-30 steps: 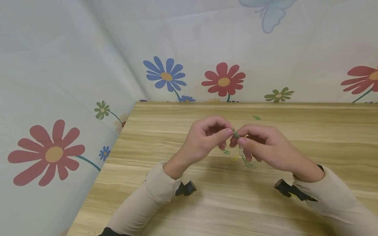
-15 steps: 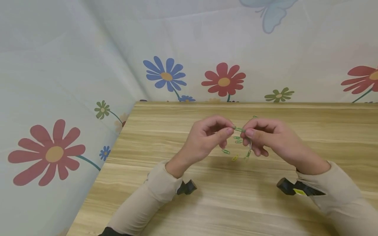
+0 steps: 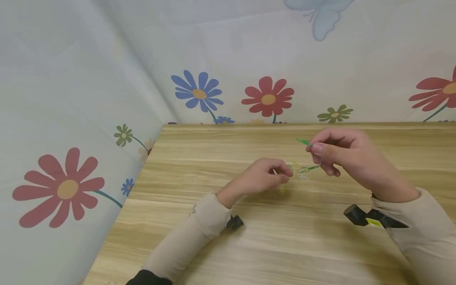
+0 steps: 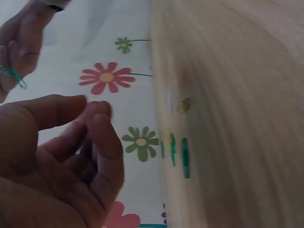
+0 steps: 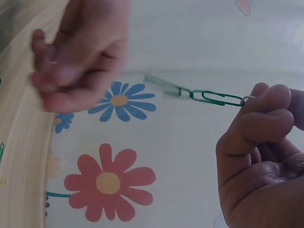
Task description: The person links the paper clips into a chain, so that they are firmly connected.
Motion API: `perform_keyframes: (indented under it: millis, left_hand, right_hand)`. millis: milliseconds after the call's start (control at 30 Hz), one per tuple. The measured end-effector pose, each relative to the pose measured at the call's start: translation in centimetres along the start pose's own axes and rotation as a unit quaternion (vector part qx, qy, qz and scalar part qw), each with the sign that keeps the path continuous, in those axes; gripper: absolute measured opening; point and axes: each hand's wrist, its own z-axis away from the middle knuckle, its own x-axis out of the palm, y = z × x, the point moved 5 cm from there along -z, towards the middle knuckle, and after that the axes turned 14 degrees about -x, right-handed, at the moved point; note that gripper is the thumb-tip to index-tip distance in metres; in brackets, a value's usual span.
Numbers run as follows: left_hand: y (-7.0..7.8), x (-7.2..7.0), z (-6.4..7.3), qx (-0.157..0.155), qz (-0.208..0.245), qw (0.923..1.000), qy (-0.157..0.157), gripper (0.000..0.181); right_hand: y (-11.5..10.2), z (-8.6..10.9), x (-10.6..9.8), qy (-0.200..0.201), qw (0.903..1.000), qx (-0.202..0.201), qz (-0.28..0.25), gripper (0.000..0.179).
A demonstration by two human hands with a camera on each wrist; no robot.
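Observation:
My right hand [image 3: 350, 158] is raised over the table and pinches a chain of linked paper clips. A green paper clip [image 3: 304, 141] juts left from its fingertips, and more green clips hang below. In the right wrist view, linked green paper clips [image 5: 216, 98] swing from a pale clip at the fingertips; the far end is blurred. Lower and to the left, my left hand [image 3: 261, 176] has loosely bent fingers with nothing visible between them. It hovers beside loose clips: a white paper clip [image 3: 303, 177], a yellow paper clip [image 3: 295, 162] and green paper clips [image 4: 185, 157].
Another yellow paper clip [image 3: 282, 190] lies just below the left hand. The wooden table [image 3: 199, 154] ends at a flower-print cloth wall [image 3: 228, 47] behind and at the left. A black wrist camera [image 3: 354, 215] sits under the right wrist.
The hands have drawn apart. My left hand let go of the green clip and moved down toward the loose clips; my right hand moved up and right with the chain.

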Motion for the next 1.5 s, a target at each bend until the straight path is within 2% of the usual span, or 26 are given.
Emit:
perform_keyframes:
  millis: [67,133,267,400,600,667,867,1000,1233,1333,1500]
  left_hand:
    - [-0.6,0.9,-0.6,-0.027,-0.073,0.9969,-0.001,0.013]
    - [-1.0,1.6,-0.9,-0.045,-0.130,0.9905,-0.005,0.012]
    - [-1.4,2.5,-1.2,-0.059,-0.198,0.9784,-0.012,0.013]
    - [-1.6,2.8,-1.3,-0.063,-0.232,0.9707,0.000,0.019]
    - [-2.3,2.4,-1.3,-0.062,-0.248,0.9665,0.027,0.024]
    - [-2.5,2.2,-1.2,-0.065,-0.252,0.9650,0.033,0.024]
    - [-2.5,1.8,-0.8,-0.078,-0.276,0.9573,0.036,0.020]
    - [-2.4,1.9,-0.8,-0.081,-0.291,0.9525,0.036,0.017]
    - [-2.4,2.0,-0.8,-0.074,-0.270,0.9591,0.043,0.018]
    - [-2.2,1.7,-0.8,-0.072,-0.248,0.9640,0.063,0.012]
    - [-1.0,0.8,-0.5,-0.053,-0.223,0.9675,0.106,0.005]
  right_hand:
    - [-0.4,0.0,-0.3,0.008,0.9999,-0.007,0.009,0.011]
    - [-0.8,0.1,-0.6,0.016,0.9997,-0.012,0.017,0.011]
    - [-1.4,0.2,-0.9,0.025,0.9990,-0.022,0.030,0.011]
    - [-1.6,0.1,-1.2,0.025,0.9988,-0.031,0.030,0.011]
    - [-1.7,0.0,-1.3,0.019,0.9988,-0.043,0.015,0.013]
    - [-1.8,-0.1,-1.3,0.020,0.9987,-0.039,0.025,0.012]
    - [-2.1,-0.5,-1.1,0.018,0.9981,-0.028,0.053,0.010]
    - [-1.8,-0.6,-1.0,0.001,0.9979,-0.038,0.052,0.010]
    - [-1.3,-0.1,-0.8,-0.021,0.9919,-0.008,0.125,0.007]
    - [-1.3,0.0,-0.8,-0.025,0.9895,-0.006,0.143,0.008]
    - [-1.3,0.1,-0.7,-0.034,0.9849,-0.020,0.169,0.011]
